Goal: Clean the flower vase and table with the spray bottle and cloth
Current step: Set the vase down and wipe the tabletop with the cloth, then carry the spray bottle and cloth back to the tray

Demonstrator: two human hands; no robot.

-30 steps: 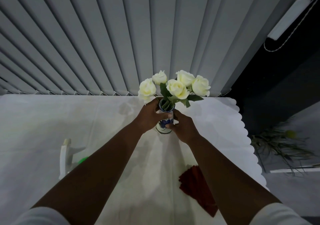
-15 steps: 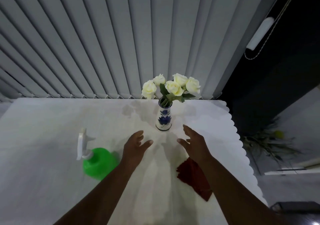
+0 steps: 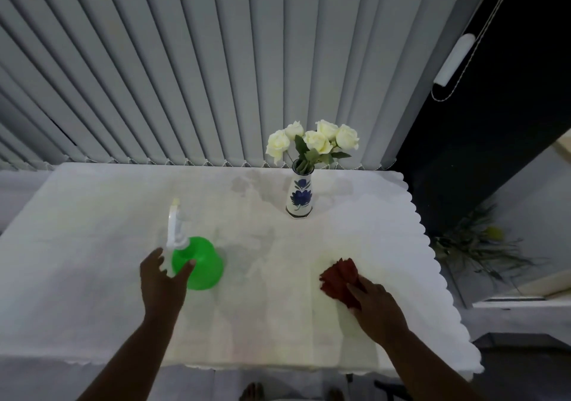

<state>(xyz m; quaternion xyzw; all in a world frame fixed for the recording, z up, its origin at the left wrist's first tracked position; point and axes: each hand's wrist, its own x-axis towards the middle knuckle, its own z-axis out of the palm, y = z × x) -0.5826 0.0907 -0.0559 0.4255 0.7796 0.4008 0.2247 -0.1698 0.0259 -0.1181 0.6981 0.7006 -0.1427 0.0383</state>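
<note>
A white vase (image 3: pixel 299 198) with a blue flower pattern holds white roses (image 3: pixel 315 139) and stands upright at the table's (image 3: pixel 92 246) far right. A green spray bottle (image 3: pixel 200 264) with a white trigger head stands left of centre. My left hand (image 3: pixel 162 283) reaches it with spread fingers, thumb on the green body and fingers by the neck, without a closed grip. A dark red cloth (image 3: pixel 338 277) lies bunched near the right edge. My right hand (image 3: pixel 377 308) covers its near part, fingers closed on it.
The table has a white scalloped cloth cover. Grey vertical blinds (image 3: pixel 216 60) hang just behind it. A potted plant (image 3: pixel 482 246) sits on the floor to the right. Bare toes (image 3: pixel 251 393) show below the table's front edge.
Both hands let go of the vase and drew back. The left hand went to the spray bottle, the right hand down onto the red cloth.
</note>
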